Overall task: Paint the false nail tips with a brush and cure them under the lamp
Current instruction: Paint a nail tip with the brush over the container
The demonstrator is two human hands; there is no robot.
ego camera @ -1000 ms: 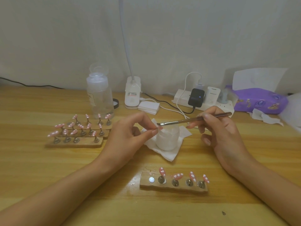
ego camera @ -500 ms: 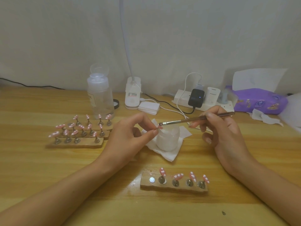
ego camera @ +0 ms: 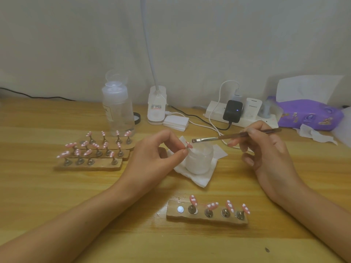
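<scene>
Head view: a pink false nail tip with white dots sits above a small frosted jar, pinched between the thumb and forefinger of the left hand. The right hand grasps a thin brush by its handle, fingers curled round it like a pen. The bristle end points left and lies just beside the pinched tip; whether the two touch cannot be told. The jar stands on a white tissue in the middle of the wooden table.

Nearer the person lies a wooden holder strip. It carries four pink dotted tips on small metal stands and shows a bare round metal disc at its left end. To the left of the left hand, three more holder strips lie close together, one behind another, each with a row of the same pink dotted tips.

Behind them stands a clear plastic bottle with its flip cap open. Beside it is the white lamp base, whose neck rises out of view, and a small stack of white pads lies just to its right. Farther right along the wall lies a white power strip with a black charger plugged in. A purple wipes pack rests at the far right.
</scene>
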